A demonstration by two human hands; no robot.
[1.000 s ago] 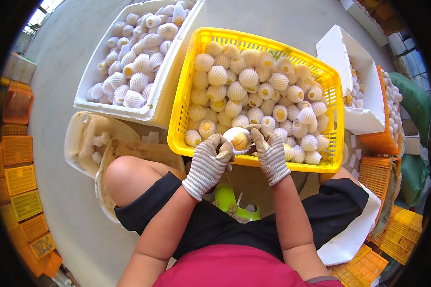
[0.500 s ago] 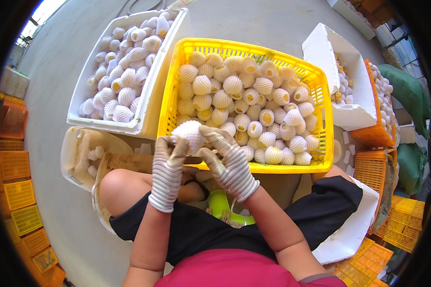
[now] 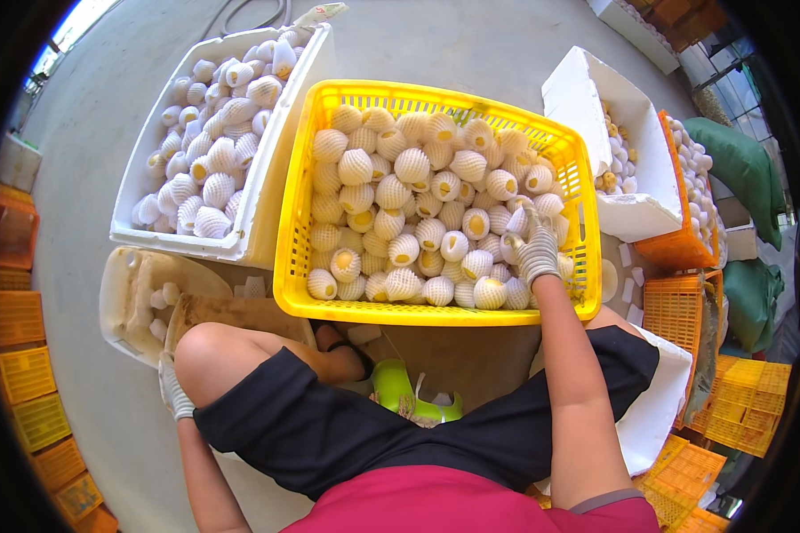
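A yellow plastic basket (image 3: 436, 314) in front of me holds many yellowish fruits in white foam nets (image 3: 412, 165). My right hand (image 3: 537, 249), in a striped knit glove, reaches into its right side. The fingers and thumb close around a foam-netted fruit (image 3: 516, 222) there. Beside my left knee, low on the left, is my gloved left hand (image 3: 177, 393). It is at the edge of a cut-open plastic container (image 3: 171, 355), with its fingers mostly hidden by the knee, so whether it holds anything cannot be seen.
At the left stands a white foam box (image 3: 240, 233) full of netted fruit. A cut plastic jug (image 3: 120, 289) with loose foam nets sits below it. Another foam box (image 3: 636, 213) and an orange crate (image 3: 680, 253) are on the right. Stacked crates (image 3: 27, 377) line the far left.
My hands have parted from around a netted fruit above the basket's front edge. The right went into the basket's right side, the left down beside my left knee. The view has shifted slightly.
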